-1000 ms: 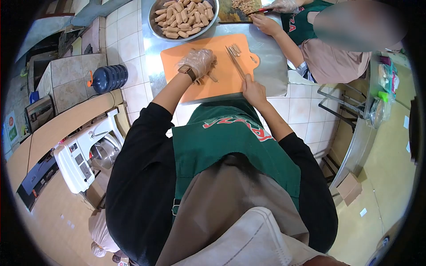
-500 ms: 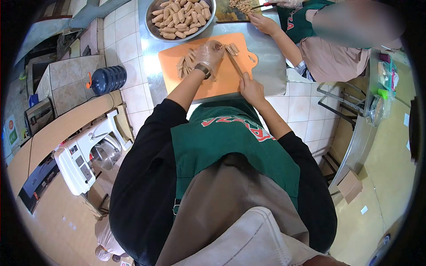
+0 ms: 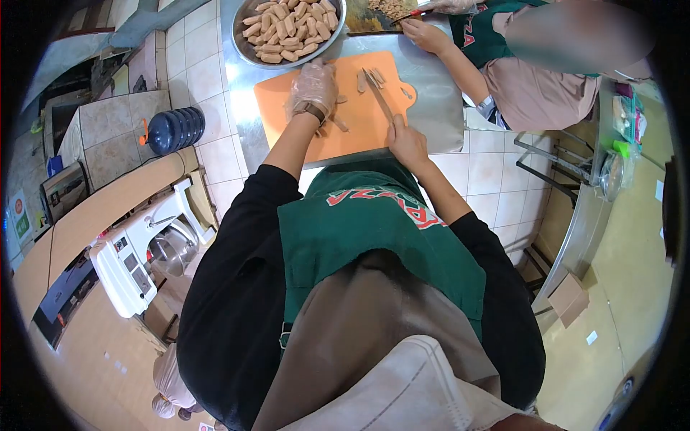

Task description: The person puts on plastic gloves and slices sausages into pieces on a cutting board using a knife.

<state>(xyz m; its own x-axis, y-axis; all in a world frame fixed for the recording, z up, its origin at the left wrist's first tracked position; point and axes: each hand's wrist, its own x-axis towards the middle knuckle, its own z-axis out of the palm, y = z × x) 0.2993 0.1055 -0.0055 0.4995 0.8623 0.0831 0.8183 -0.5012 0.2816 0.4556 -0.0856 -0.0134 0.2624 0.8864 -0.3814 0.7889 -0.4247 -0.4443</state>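
Note:
My left hand [image 3: 314, 90], in a clear plastic glove, rests palm down over the left part of the orange cutting board [image 3: 359, 136]. Its fingertips point toward the board's far edge, and I cannot make out whether anything is in them. A few cut sausage strips [image 3: 338, 124] show beside and below this hand. My bare right hand [image 3: 408, 145] grips a knife [image 3: 379, 97] by its handle at the board's right side. The blade points away from me, its tip beside several cut sausage pieces [image 3: 375, 77].
A steel bowl [image 3: 238, 44] full of sausages stands beyond the board on the metal table [image 3: 438, 100]. At the upper right, a co-worker's hand [image 3: 424, 36] is beside another board [image 3: 357, 23] with chopped food and a red-handled knife. A blue water jug [image 3: 176, 130] lies to the left.
My left hand has moved left, away from the knife, and now covers most of the strips on the left. The right hand stays with the knife in nearly the same place.

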